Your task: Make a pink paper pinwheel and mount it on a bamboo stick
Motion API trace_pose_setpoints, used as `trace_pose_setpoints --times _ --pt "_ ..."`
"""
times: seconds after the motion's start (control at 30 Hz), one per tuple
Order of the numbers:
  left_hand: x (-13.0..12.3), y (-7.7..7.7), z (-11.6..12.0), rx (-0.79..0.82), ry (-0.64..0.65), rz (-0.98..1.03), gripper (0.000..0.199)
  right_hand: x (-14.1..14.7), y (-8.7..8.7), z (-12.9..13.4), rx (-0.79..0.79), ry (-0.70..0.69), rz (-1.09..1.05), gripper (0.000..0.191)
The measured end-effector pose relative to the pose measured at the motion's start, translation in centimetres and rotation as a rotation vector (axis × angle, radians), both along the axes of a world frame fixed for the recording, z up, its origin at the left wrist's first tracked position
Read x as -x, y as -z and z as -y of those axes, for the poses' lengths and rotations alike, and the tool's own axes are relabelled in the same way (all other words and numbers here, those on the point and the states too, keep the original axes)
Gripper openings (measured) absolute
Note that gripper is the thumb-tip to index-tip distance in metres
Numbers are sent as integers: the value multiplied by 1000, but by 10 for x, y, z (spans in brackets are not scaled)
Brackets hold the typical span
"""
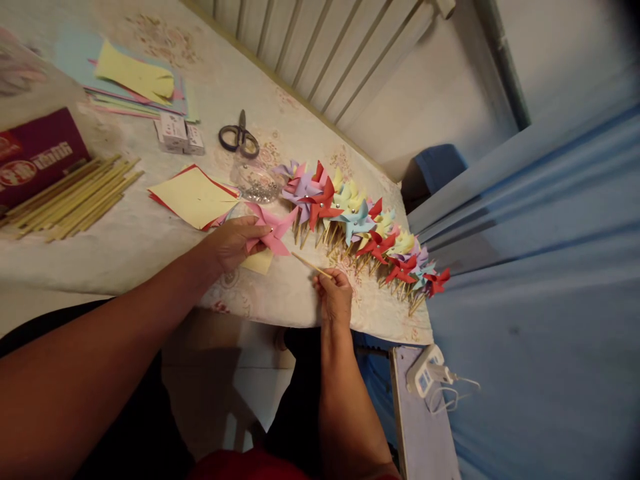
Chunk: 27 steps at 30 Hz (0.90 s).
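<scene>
My left hand [234,241] is closed on a pink paper pinwheel [274,231], its folded blades facing up with a small pin at the centre. Between the thumb and fingers of my right hand [335,293] is a thin wooden stick [311,264], its far end pointing toward the pinwheel. Stick and pinwheel look slightly apart. Under my left hand lies a yellow paper square [257,262]. Just beyond it, a stack of paper squares [195,197] with yellow on top rests beside a clear dish of metal pins [260,183].
Many-coloured finished pinwheels [355,217] lie in a long row at the right. Scissors [240,139], small boxes [177,133] and coloured sheets [135,73] are farther back. A bundle of sticks [75,197] lies left. A power strip [429,373] sits on a lower surface.
</scene>
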<state>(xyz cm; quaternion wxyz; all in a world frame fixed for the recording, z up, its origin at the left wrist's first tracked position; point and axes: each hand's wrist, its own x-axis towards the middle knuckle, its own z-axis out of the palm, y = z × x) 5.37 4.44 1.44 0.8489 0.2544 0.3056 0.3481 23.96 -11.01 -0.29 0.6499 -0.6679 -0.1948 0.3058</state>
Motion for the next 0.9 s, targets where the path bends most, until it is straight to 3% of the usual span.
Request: trace_pose_setpoints --times 0.23,0.37,0.5,0.6,0.7,0.9 --pt "-1 6 0 -29 7 -15 15 -1 7 18 313 -20 758 13" --pt "-1 7 -1 -38 1 6 18 11 7 2 353 -132 1098 18" --pt "-1 3 1 -35 19 -11 16 18 14 -23 447 -241 1284 24" --pt "0 1 1 -29 24 -13 15 14 17 -36 437 -305 1294 28" --pt "1 1 0 -26 22 -5 19 7 15 -41 312 -344 1162 29" --pt "-3 3 0 -46 41 -6 20 8 6 -42 141 -404 504 20"
